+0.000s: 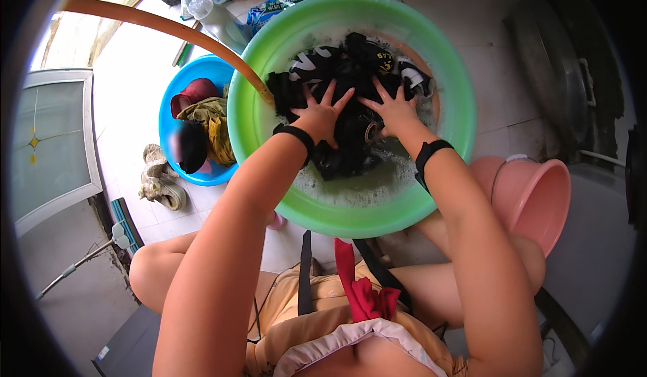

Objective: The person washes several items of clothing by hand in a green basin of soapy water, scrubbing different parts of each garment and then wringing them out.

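A large green plastic basin [457,79] holds sudsy, cloudy water and a heap of wet black garments [349,159] with white and yellow print. My left hand [323,111] lies on the black cloth, its fingers spread. Beside it on the right, my right hand [394,106] presses on the same cloth, fingers also apart. Neither hand is closed around the fabric. Both wrists wear black bands. An orange hose [202,38] comes in from the upper left, its end inside the basin wall by the cloth.
Left of the basin stand a blue basin [167,109] with clothes and a pair of shoes [164,180]. A pink bucket [538,205] lies tilted at the right. Beyond are a white bottle [222,26] and a blue packet [273,8]. A squeegee-type mop [126,225] leans at far left.
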Action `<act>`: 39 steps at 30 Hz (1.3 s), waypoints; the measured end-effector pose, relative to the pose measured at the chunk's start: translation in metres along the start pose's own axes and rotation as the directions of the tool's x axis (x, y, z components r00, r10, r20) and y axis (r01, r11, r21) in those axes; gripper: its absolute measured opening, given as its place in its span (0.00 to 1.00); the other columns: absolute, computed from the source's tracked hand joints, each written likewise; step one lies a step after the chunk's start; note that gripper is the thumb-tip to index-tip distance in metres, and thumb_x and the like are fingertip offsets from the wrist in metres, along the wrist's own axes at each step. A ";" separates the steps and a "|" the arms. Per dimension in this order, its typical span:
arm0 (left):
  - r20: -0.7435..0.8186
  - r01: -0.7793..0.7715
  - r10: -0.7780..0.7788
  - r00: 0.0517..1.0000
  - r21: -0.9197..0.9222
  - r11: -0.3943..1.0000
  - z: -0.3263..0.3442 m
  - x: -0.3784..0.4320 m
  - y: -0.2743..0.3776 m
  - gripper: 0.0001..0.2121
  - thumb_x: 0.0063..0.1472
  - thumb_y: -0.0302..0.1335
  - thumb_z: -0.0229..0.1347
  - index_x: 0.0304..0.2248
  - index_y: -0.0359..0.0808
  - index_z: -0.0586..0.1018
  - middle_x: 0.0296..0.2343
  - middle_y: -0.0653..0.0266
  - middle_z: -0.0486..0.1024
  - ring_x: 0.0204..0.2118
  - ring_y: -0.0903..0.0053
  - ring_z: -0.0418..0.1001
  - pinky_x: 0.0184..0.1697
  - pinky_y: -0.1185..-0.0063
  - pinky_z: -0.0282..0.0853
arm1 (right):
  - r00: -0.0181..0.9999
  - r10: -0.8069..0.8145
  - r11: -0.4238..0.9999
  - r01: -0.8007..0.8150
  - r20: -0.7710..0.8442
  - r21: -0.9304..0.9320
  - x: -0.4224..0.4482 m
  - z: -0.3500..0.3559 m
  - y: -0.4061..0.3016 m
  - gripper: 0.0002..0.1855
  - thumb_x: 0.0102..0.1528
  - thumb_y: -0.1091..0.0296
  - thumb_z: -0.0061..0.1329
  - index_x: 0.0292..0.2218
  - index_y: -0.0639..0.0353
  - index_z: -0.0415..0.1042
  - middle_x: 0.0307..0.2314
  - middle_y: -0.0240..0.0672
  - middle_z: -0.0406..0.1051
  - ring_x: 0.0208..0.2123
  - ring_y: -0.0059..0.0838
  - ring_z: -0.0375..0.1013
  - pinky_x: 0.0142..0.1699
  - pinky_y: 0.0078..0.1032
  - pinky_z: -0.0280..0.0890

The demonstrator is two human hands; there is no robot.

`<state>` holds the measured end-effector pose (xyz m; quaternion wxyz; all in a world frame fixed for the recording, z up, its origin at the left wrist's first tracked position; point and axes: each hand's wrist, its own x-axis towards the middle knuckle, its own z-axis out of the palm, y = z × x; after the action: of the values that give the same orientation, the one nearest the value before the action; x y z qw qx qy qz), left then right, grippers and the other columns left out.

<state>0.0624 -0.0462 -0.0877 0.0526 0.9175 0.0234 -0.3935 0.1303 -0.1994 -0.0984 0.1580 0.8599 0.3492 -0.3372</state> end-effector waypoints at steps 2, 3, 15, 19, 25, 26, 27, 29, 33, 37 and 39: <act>-0.031 -0.007 0.008 0.999 0.031 0.999 0.005 0.009 0.002 0.56 0.33 0.37 0.64 0.52 0.63 0.31 0.54 0.67 0.25 0.52 0.38 0.35 0.40 0.52 0.60 | 0.996 0.013 0.998 -0.018 0.089 0.056 0.011 0.004 0.000 0.47 0.40 0.61 0.54 0.52 0.15 0.36 0.55 0.22 0.28 0.54 0.38 0.46 0.49 0.48 0.52; -0.021 -0.008 0.008 1.000 0.028 1.000 0.012 0.019 -0.001 0.56 0.33 0.37 0.64 0.52 0.63 0.31 0.54 0.67 0.25 0.52 0.38 0.35 0.40 0.52 0.60 | 0.995 0.008 0.998 -0.014 0.099 0.059 0.018 0.008 0.002 0.47 0.40 0.61 0.54 0.52 0.15 0.36 0.55 0.22 0.28 0.54 0.38 0.46 0.49 0.48 0.52; -0.161 -0.189 0.236 0.958 0.259 0.947 0.104 0.097 -0.053 0.16 0.52 0.30 0.47 0.41 0.35 0.67 0.40 0.53 0.62 0.42 0.65 0.64 0.40 0.72 0.63 | 0.973 0.089 0.988 -0.058 0.215 -0.146 0.086 0.017 0.010 0.23 0.49 0.59 0.42 0.48 0.48 0.60 0.49 0.29 0.54 0.51 0.28 0.54 0.51 0.33 0.52; -0.183 -0.148 0.215 0.959 0.323 0.935 0.009 0.033 0.003 0.23 0.49 0.31 0.48 0.46 0.34 0.62 0.46 0.54 0.56 0.49 0.60 0.56 0.35 0.69 0.66 | 0.964 -0.027 0.996 0.048 0.263 -0.076 0.066 0.000 0.040 0.25 0.41 0.64 0.47 0.45 0.50 0.63 0.46 0.38 0.59 0.47 0.34 0.59 0.46 0.31 0.60; -0.539 -0.335 0.558 0.631 0.460 0.822 0.044 -0.017 0.015 0.11 0.49 0.29 0.46 0.35 0.38 0.71 0.34 0.64 0.64 0.37 0.69 0.61 0.38 0.69 0.62 | 0.979 -0.021 1.000 0.019 -0.203 -0.014 0.023 -0.017 0.019 0.27 0.43 0.54 0.47 0.46 0.47 0.60 0.46 0.36 0.55 0.46 0.38 0.59 0.46 0.34 0.58; -0.488 -0.168 0.370 0.791 0.408 0.897 0.056 -0.020 0.016 0.11 0.49 0.29 0.46 0.35 0.38 0.71 0.35 0.64 0.64 0.37 0.69 0.61 0.38 0.71 0.62 | 0.971 -0.096 0.995 0.101 -0.218 0.014 0.006 -0.011 0.004 0.31 0.43 0.47 0.45 0.48 0.46 0.57 0.48 0.35 0.52 0.51 0.40 0.50 0.50 0.41 0.51; -0.419 0.006 0.161 0.894 0.370 0.929 0.067 -0.019 0.018 0.11 0.49 0.29 0.46 0.35 0.39 0.71 0.35 0.65 0.64 0.38 0.70 0.61 0.39 0.74 0.62 | 0.967 -0.115 0.993 0.107 -0.229 -0.048 -0.004 0.009 -0.003 0.37 0.44 0.42 0.43 0.52 0.44 0.49 0.51 0.35 0.48 0.55 0.43 0.41 0.53 0.48 0.40; -0.529 0.086 0.122 0.840 0.352 0.932 0.083 -0.009 0.004 0.11 0.48 0.30 0.49 0.33 0.39 0.73 0.34 0.64 0.67 0.38 0.72 0.65 0.38 0.77 0.64 | 0.995 -0.076 0.994 0.070 -0.062 -0.089 -0.020 0.027 -0.026 0.43 0.43 0.39 0.43 0.55 0.39 0.40 0.51 0.35 0.50 0.55 0.45 0.38 0.54 0.52 0.29; 0.099 -0.233 0.226 0.969 0.071 0.970 0.051 -0.018 -0.016 0.09 0.48 0.26 0.49 0.31 0.35 0.74 0.30 0.57 0.72 0.35 0.62 0.69 0.37 0.71 0.65 | 0.941 -0.086 0.992 0.110 0.327 -0.057 -0.019 0.069 -0.047 0.49 0.39 0.47 0.52 0.55 0.40 0.37 0.51 0.38 0.50 0.51 0.45 0.51 0.54 0.49 0.37; -0.224 -0.422 0.395 0.891 -0.090 0.902 -0.014 -0.082 -0.042 0.12 0.45 0.27 0.50 0.32 0.35 0.74 0.29 0.51 0.71 0.34 0.62 0.69 0.37 0.73 0.64 | 0.960 -0.231 0.890 0.142 0.160 0.434 -0.031 0.066 -0.057 0.47 0.36 0.50 0.54 0.53 0.42 0.42 0.46 0.39 0.57 0.48 0.44 0.55 0.51 0.40 0.50; -0.366 -0.408 0.291 0.884 -0.302 0.861 -0.056 -0.133 -0.038 0.12 0.44 0.25 0.49 0.32 0.34 0.73 0.28 0.52 0.71 0.34 0.62 0.69 0.37 0.73 0.64 | 0.926 0.187 0.800 0.050 -0.327 0.598 -0.039 0.060 -0.067 0.45 0.35 0.49 0.55 0.51 0.44 0.45 0.38 0.41 0.64 0.44 0.42 0.60 0.46 0.34 0.57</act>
<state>0.0078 -0.0021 0.0434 0.2917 0.9292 -0.0636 -0.2177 0.0342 -0.2022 -0.1170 -0.1769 0.9254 0.2168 -0.2555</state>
